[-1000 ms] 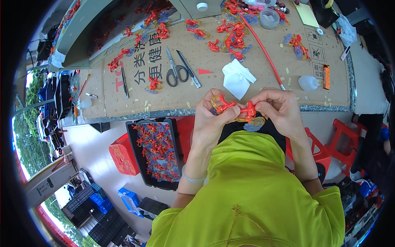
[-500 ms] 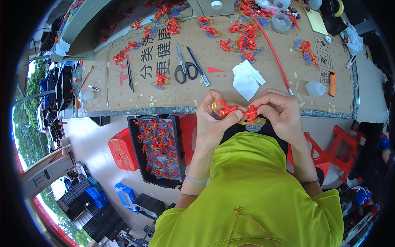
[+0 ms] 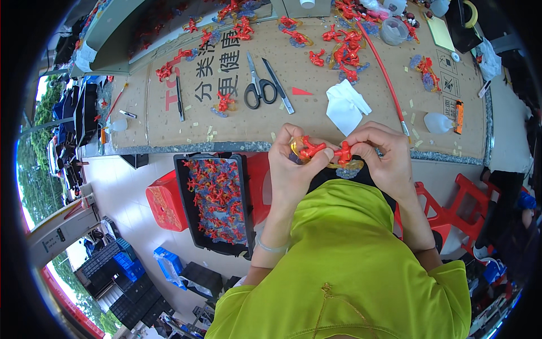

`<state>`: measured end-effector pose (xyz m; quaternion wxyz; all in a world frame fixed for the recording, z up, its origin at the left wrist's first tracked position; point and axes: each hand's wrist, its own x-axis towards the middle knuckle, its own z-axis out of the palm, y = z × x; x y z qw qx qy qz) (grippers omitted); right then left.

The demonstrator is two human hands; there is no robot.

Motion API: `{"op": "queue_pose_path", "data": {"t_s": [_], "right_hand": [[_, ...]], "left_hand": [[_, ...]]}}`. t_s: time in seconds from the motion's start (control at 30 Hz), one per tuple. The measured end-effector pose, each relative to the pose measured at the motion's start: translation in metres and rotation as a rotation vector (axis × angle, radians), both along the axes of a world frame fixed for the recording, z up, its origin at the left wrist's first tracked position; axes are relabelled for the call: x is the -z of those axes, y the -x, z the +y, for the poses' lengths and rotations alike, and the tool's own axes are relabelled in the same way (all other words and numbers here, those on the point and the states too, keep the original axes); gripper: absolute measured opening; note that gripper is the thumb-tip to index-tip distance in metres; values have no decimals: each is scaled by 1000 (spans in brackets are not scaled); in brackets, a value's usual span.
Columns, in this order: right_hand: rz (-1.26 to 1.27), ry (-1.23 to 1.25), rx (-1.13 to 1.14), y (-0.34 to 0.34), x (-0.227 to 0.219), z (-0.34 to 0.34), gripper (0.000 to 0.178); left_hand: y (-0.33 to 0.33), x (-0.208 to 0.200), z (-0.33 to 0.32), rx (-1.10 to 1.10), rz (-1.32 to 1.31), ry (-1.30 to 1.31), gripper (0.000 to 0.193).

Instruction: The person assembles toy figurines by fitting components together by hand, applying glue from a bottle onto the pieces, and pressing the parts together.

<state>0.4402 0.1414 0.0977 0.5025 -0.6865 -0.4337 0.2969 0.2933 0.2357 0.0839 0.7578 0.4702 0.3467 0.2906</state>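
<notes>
Between my two hands, close to the table's front edge, is a red plastic figurine [image 3: 343,152] with a clear yellow and bluish base. My left hand [image 3: 294,164] is closed round its left part, thumb pressed on the red plastic. My right hand [image 3: 385,158] pinches the red part at the other side with thumb and fingertips. Whether it is one piece or two joined ones I cannot tell. Just beyond my hands lies a folded white paper [image 3: 345,107]. Black-handled scissors [image 3: 259,92] and a utility knife [image 3: 277,85] lie beyond to the left.
Several more red figurines [image 3: 347,52] lie about the cardboard-covered table [image 3: 226,133]. A black crate [image 3: 244,198] full of them stands below left, beside a red stool [image 3: 165,200]. Toward the right are a long red-handled brush [image 3: 384,73], a plastic bottle [image 3: 436,122] and an orange cutter [image 3: 459,117].
The view has shifted slightly, so the table things appear a little farther right. Both hands keep their grip on the figurine, almost unmoved.
</notes>
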Motion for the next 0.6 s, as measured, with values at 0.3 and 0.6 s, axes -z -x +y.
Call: {"op": "queue_pose_path", "data": {"t_s": [0.3, 0.6], "right_hand": [[307, 74, -87, -1, 3, -5, 9], [439, 15, -84, -5, -2, -2, 19]], "left_hand": [[7, 5, -1, 32, -121, 367, 33], [10, 4, -4, -10, -143, 393, 27]]}}
